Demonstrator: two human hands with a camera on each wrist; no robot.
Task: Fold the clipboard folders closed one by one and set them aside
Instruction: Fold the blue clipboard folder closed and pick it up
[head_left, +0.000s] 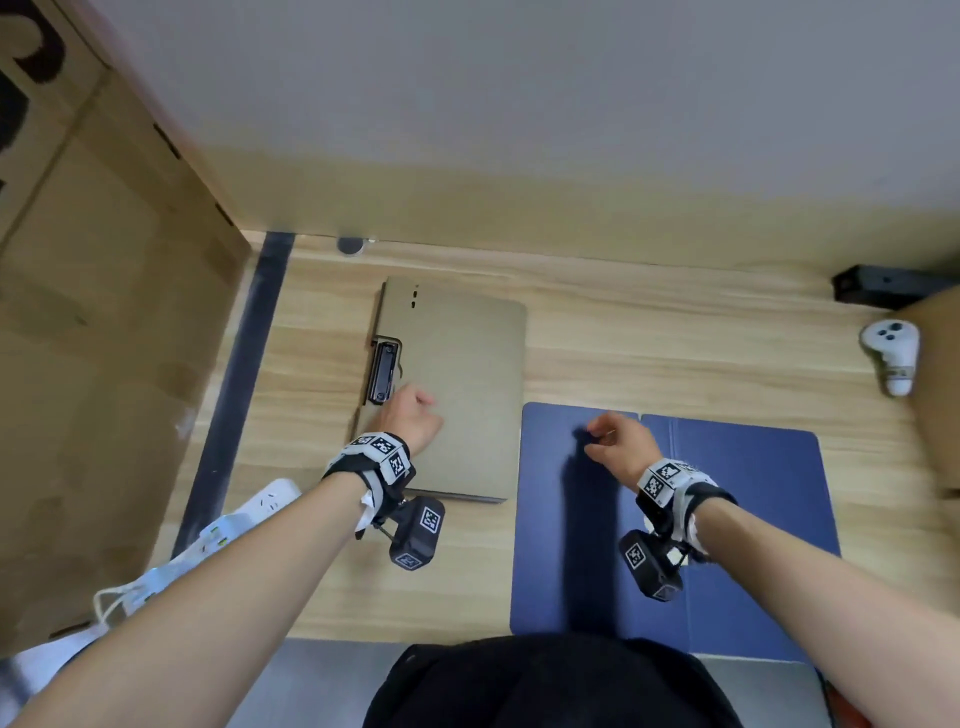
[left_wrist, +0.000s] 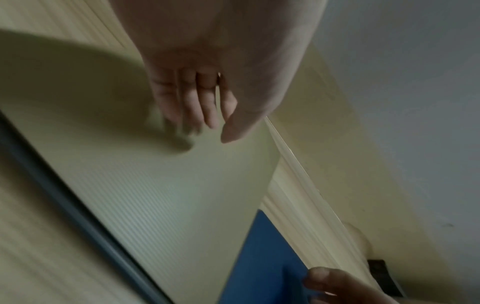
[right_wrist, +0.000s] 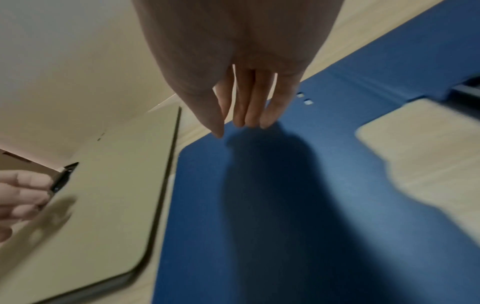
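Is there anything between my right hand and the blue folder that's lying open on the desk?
Nothing visible. Your right hand hovers directly over the left panel of the open blue folder, fingers relaxed and empty. The closed olive folder lies beside it to the left, under your left hand.

Surfaces: mostly matt plastic on wood-grain

Olive folder (head_left: 462, 384) under left hand (head_left: 410, 421): matt, finely ribbed plastic, black clip (head_left: 383, 371). Blue folder (head_left: 753, 519) under right hand (head_left: 621, 441): matt plastic. Table (head_left: 649, 338): smooth pale wood-grain. Cardboard box (head_left: 104, 312) far left.
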